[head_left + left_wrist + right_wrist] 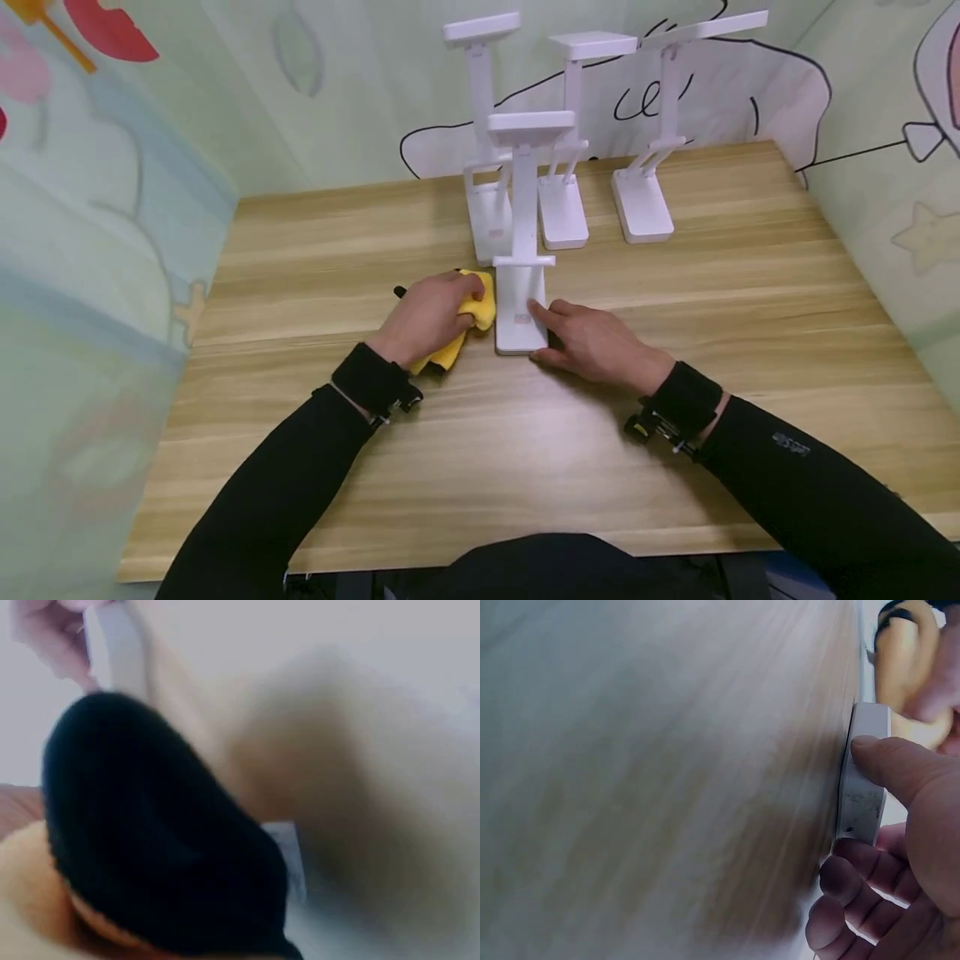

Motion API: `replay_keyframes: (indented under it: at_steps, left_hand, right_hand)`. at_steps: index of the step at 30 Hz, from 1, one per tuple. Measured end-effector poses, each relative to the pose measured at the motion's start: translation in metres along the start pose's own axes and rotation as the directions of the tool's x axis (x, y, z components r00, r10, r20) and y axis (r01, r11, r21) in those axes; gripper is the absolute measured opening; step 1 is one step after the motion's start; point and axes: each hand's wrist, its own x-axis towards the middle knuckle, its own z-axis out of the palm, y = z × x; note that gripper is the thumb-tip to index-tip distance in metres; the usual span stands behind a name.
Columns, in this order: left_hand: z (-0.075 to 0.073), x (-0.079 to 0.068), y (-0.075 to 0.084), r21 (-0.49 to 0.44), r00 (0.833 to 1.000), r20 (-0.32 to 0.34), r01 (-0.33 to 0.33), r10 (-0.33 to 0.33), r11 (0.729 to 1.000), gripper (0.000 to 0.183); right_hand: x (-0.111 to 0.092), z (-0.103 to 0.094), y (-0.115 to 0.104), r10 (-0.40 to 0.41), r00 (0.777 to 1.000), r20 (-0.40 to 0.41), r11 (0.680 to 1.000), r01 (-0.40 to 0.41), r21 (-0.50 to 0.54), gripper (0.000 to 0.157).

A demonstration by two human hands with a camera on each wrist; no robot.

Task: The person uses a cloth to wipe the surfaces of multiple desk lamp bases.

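Note:
A white folding stand (517, 292) with a small red label on its base faces me in the middle of the table. My right hand (603, 346) grips the base, index finger on its top and thumb at the near end. In the right wrist view, dark specks mark the edge of the base (864, 806). Just left of the stand, my left hand (427, 317) holds a bunched yellow cloth (484, 304) with black parts, right at the base's side. The cloth's black part (157, 825) fills much of the left wrist view.
Behind the front stand are three similar white stands: one at back left (491, 221), one in the middle (564, 212) and one at right (645, 208). The wooden table (315, 250) meets a patterned curtain (337, 100) at its back edge.

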Motion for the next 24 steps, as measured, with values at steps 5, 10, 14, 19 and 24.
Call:
replay_keyframes:
  at_steps: [5,10,14,19,24]
  left_hand:
    - [0.006,0.015,0.018,-0.001,0.987,0.046,-0.153,0.153,0.988,0.027]
    - [0.011,0.018,0.014,0.058,0.986,0.076,-0.152,0.148,0.987,0.025]
    - [0.011,0.010,0.002,0.033,0.990,0.043,-0.133,0.132,0.991,0.026]
    - [0.014,-0.006,-0.013,-0.032,0.998,0.049,-0.032,0.034,0.999,0.025]
    - [0.007,-0.020,-0.022,-0.104,0.993,0.084,0.094,-0.086,0.990,0.021]
  right_hand:
    - [0.000,0.001,0.001,-0.017,1.000,0.003,1.000,0.017,0.002,0.064]
    - [0.000,0.002,0.001,-0.032,0.999,0.013,0.999,0.032,-0.003,0.069]
    - [-0.001,0.004,0.000,-0.039,0.999,0.005,0.999,0.039,-0.012,0.071]
    - [-0.001,0.004,-0.002,-0.033,0.999,0.001,0.999,0.033,-0.008,0.072]
    - [-0.003,0.002,-0.001,-0.012,1.000,0.025,1.000,0.012,0.008,0.073]
